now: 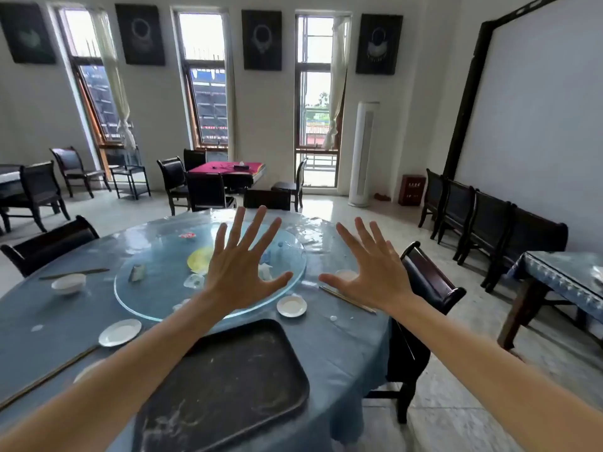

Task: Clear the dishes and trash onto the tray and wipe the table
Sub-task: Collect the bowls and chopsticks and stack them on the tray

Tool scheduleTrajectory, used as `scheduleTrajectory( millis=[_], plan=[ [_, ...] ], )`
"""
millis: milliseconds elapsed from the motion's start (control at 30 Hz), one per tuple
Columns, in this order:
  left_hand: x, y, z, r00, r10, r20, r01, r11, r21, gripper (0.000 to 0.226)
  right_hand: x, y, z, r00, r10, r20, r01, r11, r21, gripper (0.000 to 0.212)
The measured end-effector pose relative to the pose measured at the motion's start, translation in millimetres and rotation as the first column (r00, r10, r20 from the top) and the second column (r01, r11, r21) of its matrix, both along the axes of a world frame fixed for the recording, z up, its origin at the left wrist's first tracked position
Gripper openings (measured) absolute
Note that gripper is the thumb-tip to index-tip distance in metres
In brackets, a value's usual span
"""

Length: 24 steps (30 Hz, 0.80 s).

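- The left hand (243, 265) and the right hand (372, 272) are both held out above the table, fingers spread wide, holding nothing.
- Under them lie the round glass turntable (156, 288), a small white saucer (291, 305), a white plate (119, 332) and a white bowl (68, 283).
- The dark rectangular tray (228, 386) sits bare at the near edge of the blue-covered table (342, 347).
- I judge clearing is not yet begun; the next move calls for gripping the nearest saucer.
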State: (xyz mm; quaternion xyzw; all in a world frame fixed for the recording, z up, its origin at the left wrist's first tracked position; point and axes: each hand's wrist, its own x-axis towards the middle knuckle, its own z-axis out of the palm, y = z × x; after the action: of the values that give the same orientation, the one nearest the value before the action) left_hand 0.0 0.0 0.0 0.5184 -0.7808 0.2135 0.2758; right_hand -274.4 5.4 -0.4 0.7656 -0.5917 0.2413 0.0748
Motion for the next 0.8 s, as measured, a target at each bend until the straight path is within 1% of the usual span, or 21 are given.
scheduleTrajectory(
  millis=[67,133,233,333,533,667,800],
  plan=[
    [-14.3,-20.9,-15.7,0.999,0.03,-0.024,-0.029,0.998,0.061,0.101,-12.9,-21.1,-9.7,1.0,0.014,0.0,-0.014,0.998,0.057,0.108],
    [-25.1,-42.9,-36.5,0.997,0.077,-0.005,-0.075,0.99,0.116,0.101,-26.2,-44.4,-23.1,1.0,0.017,-0.004,-0.017,0.995,0.102,0.107],
    [-39.2,-75.9,-66.5,0.993,0.114,-0.01,-0.11,0.977,0.181,0.103,-42.8,-76.8,-47.4,0.999,0.033,0.005,-0.033,0.988,0.151,0.104],
    [-49.7,-104.6,-88.0,0.989,0.144,-0.014,-0.135,0.954,0.267,0.104,-57.0,-109.9,-65.3,1.0,0.024,0.019,-0.028,0.972,0.235,0.103],
    [-56.4,-167.2,-125.5,0.988,0.151,-0.025,-0.128,0.904,0.409,0.102,-71.4,-180.4,-113.3,0.999,-0.017,0.045,-0.001,0.928,0.372,0.1],
    [-53.0,-223.8,-154.6,0.991,0.132,-0.026,-0.103,0.872,0.478,0.101,-71.3,-232.1,-145.3,0.998,-0.035,0.057,0.008,0.907,0.421,0.097],
    [-47.8,-278.5,-175.7,0.988,0.137,-0.073,-0.077,0.839,0.538,0.098,-79.5,-282.5,-167.1,0.989,-0.12,0.086,0.064,0.871,0.488,0.094]
  ],
)
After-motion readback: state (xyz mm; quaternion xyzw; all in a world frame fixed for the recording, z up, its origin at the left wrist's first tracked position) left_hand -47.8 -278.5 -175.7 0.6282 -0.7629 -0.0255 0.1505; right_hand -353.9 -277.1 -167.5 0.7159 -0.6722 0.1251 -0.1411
